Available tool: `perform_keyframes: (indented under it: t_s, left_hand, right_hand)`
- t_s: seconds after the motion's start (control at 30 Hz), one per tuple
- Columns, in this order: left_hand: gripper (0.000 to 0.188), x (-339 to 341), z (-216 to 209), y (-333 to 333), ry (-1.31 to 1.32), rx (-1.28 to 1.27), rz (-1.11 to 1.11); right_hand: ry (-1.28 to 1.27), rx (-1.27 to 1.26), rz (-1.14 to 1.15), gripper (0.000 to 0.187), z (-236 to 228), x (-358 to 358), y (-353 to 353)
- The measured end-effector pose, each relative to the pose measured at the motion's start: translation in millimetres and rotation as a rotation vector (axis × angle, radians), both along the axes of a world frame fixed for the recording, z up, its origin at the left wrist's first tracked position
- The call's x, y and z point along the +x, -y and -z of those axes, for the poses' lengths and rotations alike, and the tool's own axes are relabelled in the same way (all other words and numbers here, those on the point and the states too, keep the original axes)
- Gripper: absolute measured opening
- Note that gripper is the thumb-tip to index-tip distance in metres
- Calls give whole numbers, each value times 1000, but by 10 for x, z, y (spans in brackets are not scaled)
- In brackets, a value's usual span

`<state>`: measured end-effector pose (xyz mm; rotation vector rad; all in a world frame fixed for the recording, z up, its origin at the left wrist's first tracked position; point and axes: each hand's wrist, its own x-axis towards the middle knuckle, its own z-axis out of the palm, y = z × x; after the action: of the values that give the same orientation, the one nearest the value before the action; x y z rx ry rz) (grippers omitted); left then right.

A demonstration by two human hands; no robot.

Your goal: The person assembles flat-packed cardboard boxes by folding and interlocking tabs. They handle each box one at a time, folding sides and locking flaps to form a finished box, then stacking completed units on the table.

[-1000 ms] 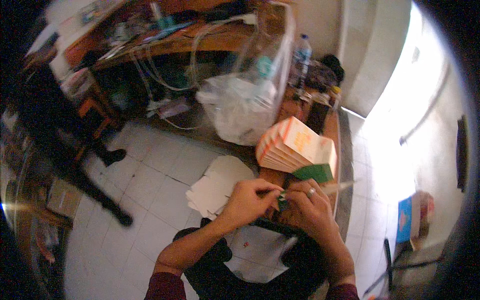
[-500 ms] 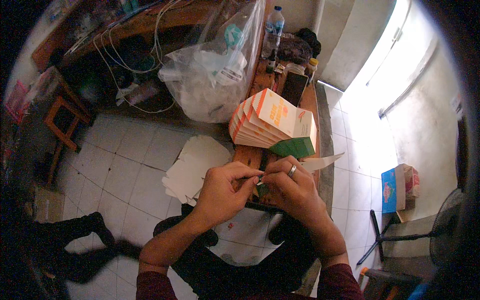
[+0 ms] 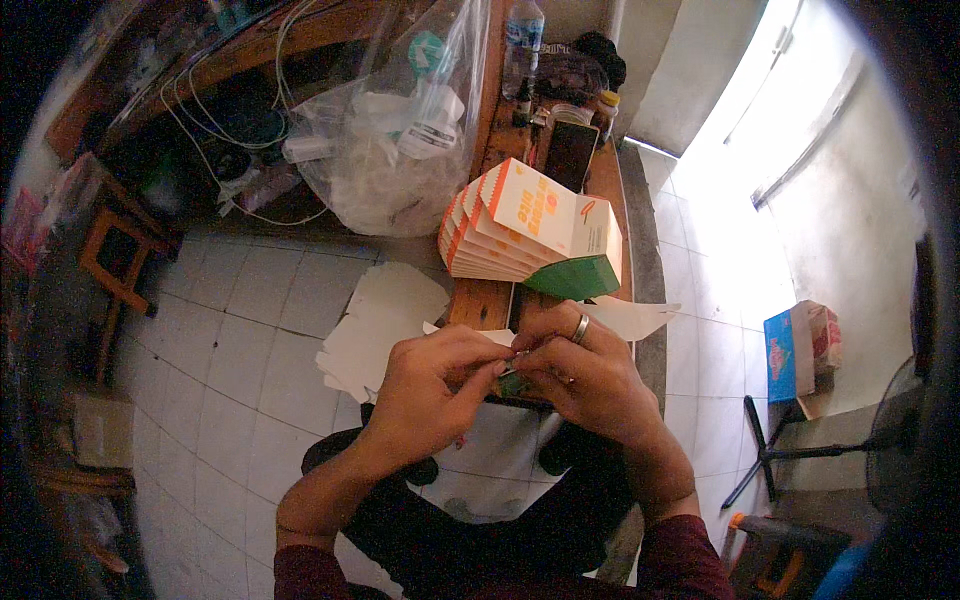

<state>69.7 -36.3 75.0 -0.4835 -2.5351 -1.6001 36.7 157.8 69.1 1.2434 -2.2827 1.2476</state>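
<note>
My left hand (image 3: 425, 385) and my right hand (image 3: 595, 375) meet over the bench's near end, fingertips pinched close together. Between them is a partly folded paper carton (image 3: 632, 319), its white card showing to either side and a bit of green below the fingers. The exact edge being pinched is hidden by the fingers. A ring sits on a finger of my right hand. Just beyond, a nested stack of orange, white and green food cartons (image 3: 545, 215) lies on its side on the wooden bench (image 3: 480, 297). Flat white carton sheets (image 3: 385, 320) lie left of my left hand.
A large clear plastic bag (image 3: 390, 160) stands beyond the sheets. A water bottle (image 3: 522, 45), a dark phone-like slab (image 3: 570, 152) and a yellow-capped jar (image 3: 606, 108) occupy the bench's far end. At right are a blue box (image 3: 782, 355) and a fan (image 3: 893, 440).
The view has shifted slightly. My hands stay together, with the fingers changing their pinch, and more white card now shows beyond my left fingertips.
</note>
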Motion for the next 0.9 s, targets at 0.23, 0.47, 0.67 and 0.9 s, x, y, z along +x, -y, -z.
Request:
perform_keyframes:
  t_s: [0.23,0.47,0.67,0.9]
  left_hand:
    - [16,46,-41,17,-64,-3,4]
    - [19,105,-42,50,-187,-63,50]
    - [19,97,-80,74,-159,-74,182]
    - [15,65,-210,332,196,69,396]
  right_hand:
    - [-77,30,16,16,-85,45,16]
    - [-89,55,63,20,-125,108,66]
    - [564,-29,-65,31,-125,51,-132]
    - [320,-331,331,17,-210,76,-252]
